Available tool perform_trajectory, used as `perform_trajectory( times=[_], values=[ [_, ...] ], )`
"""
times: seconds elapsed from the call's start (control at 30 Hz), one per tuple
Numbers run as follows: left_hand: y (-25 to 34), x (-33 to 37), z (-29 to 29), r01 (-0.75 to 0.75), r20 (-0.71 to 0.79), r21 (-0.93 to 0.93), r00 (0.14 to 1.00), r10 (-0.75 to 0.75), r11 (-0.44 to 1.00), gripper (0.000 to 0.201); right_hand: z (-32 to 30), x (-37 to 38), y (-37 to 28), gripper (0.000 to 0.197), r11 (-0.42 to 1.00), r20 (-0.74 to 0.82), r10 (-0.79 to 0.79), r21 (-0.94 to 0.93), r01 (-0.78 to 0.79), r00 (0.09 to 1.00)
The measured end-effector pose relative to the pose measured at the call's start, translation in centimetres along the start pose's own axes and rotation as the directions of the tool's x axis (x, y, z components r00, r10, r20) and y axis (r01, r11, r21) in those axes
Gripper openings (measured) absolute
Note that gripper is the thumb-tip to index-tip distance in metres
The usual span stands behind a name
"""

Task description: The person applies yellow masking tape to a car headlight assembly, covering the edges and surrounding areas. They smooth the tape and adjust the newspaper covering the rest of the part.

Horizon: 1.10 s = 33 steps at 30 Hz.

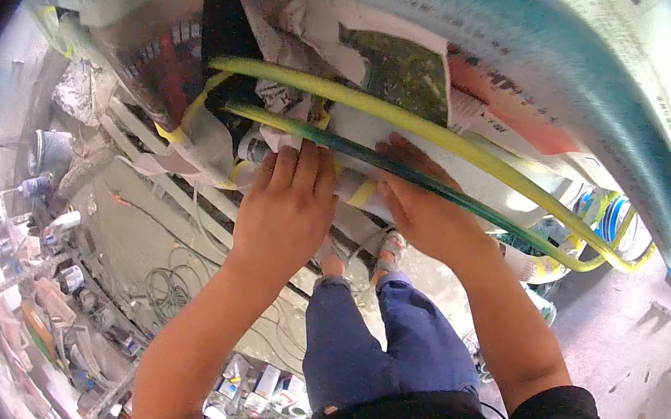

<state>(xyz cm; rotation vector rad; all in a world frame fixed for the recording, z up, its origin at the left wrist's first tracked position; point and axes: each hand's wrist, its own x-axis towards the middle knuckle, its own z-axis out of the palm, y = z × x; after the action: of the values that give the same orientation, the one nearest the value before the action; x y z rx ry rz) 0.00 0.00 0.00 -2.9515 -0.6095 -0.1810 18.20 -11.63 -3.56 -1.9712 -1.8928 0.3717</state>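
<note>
The paper-wrapped tube (348, 185), banded with yellow tape, runs crosswise in front of the person, a short stretch of it showing between the two hands. Over at the far left there's a cluttered rack (4, 281), then cable (172, 285) lying coiled on the floor. Next comes the left hand (288, 207), back upward, fingers side by side and laid across the wrapped tube; the thumb is hidden, so I can't tell whether it's clasping or only pressing. Just right of that bare stretch is the right hand (433, 224), its fingers reaching in behind the dark green tube (361, 152). Their undersides don't show, so I can't say whether that hand has closed on anything. A yellow tube (418, 119) arches beyond both hands, and farther right a thick teal tube (652, 153) curves downward.
</note>
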Motion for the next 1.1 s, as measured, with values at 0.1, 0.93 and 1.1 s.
perform_trajectory(
  times=[0.1, 0.93, 1.1],
  values=[
    [-1.0, 0.5, -0.2, -0.043, 0.003, 0.013, 0.999, 0.043, 0.999, 0.041, -1.4, -1.0, -1.6, 0.049, 0.999, -0.018, 0.016, 0.031, -0.015, 1.000],
    [-7.7, -0.6, -3.9, -0.502, 0.051, -0.349, 0.833, 0.552, 0.791, 0.040, 2.7, 5.8, -8.0, 0.046, 0.872, -0.060, 0.437, 0.273, -0.406, 0.898],
    [-5.8, 2.6, -7.9, -0.373, -0.077, -0.484, 0.919, 0.386, 0.792, 0.039, 3.7, 4.9, -7.8, 0.037, 0.933, -0.107, 0.318, 0.213, -0.290, 0.942]
  ],
)
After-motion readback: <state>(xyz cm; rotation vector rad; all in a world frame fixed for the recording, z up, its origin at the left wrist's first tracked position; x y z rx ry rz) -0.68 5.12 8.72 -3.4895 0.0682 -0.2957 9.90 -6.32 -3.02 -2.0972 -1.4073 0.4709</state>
